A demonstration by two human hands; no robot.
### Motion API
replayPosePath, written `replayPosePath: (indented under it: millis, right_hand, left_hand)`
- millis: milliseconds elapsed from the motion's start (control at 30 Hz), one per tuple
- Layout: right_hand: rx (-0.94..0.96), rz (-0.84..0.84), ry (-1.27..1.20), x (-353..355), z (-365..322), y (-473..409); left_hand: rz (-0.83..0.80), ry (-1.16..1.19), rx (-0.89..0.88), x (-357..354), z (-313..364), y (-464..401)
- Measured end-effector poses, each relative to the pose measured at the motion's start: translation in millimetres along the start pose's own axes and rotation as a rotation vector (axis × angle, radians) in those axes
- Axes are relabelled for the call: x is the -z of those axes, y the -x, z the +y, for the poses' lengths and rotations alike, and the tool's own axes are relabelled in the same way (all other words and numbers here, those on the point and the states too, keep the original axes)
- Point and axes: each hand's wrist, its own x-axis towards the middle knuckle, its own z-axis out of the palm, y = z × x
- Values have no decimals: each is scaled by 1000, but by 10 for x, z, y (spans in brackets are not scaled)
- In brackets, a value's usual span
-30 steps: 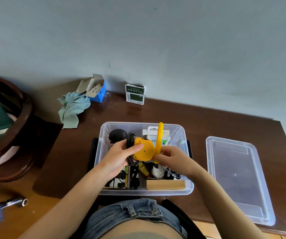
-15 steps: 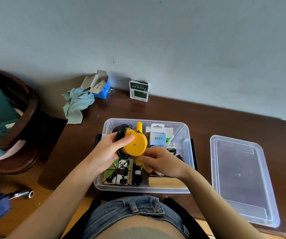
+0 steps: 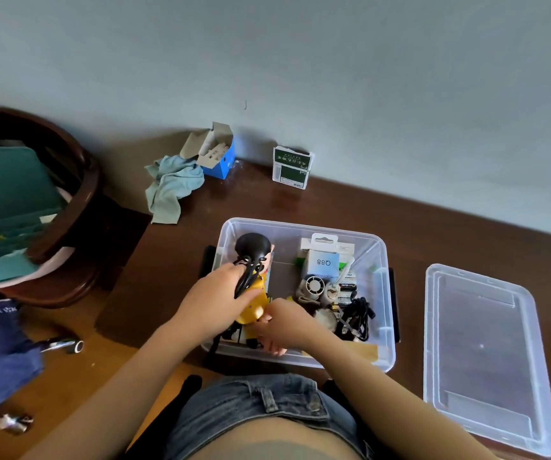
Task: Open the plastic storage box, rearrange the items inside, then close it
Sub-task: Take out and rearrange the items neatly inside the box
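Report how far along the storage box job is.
Opened: the lid lies on the table to the right of the storage box. Rearranging is under way: the left hand and right hand are together on the yellow gadget at the box's left side. Closing is left.

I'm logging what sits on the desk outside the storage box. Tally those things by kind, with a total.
Clear plastic lid: 1
Light blue crumpled cloth: 1
Open blue cardboard box: 1
Green and white upright packet: 1
Total: 4
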Motion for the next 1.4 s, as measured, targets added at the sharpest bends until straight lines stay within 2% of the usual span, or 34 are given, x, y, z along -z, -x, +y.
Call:
replayPosePath:
  millis: [67,133,267,400,500,667,767,900,1000,1067,1133,1200,1267,1333,1400]
  right_hand:
    - [46,103,127,-4,37,-9]
    - [74,116,175,27,94,-1]
    - [42,121,24,97,180,3]
    - [-62,218,86,120,180,-78]
    - [-71,241,143,102,140,-150]
    - [-58,252,210,97,128,-192]
    - [-80,343,199,94,131,-205]
    - [-19,456,23,91,77,-221]
    - [66,490,-256,77,133,-271]
    - [98,468,-490,98,188,-270]
    - [100,392,-574,135,209,-225]
    - [100,287,-489,160,216,-178]
    - [113,205,-286,139,210,-149]
    - [115,223,-91,74,187,-137]
    - [93,320,9,29,155,-135]
  left_hand:
    - [39,-108,-29,-28,7,-10]
    - [74,-145,-45,-35,8,-19]
    - [163,-136,-54,-1,18,-35]
    - [207,-44,-17,94,5,-47]
    - [188,33,27,165,-23,-30]
    - [270,224,23,197,-26,31]
    - [300,329,0,168,-10,50]
    - [305,411,-31,132,50,67]
    - [325,492,-32,139,77,72]
    - [347,524,-48,166,83,79]
    - [365,576,-63,200,99,86]
    - [387,634,-88,235,124,93]
    - [405,686,-126,272,157,100]
    - [409,737,-164,308,187,102]
    - [405,763,-207,342,218,106]
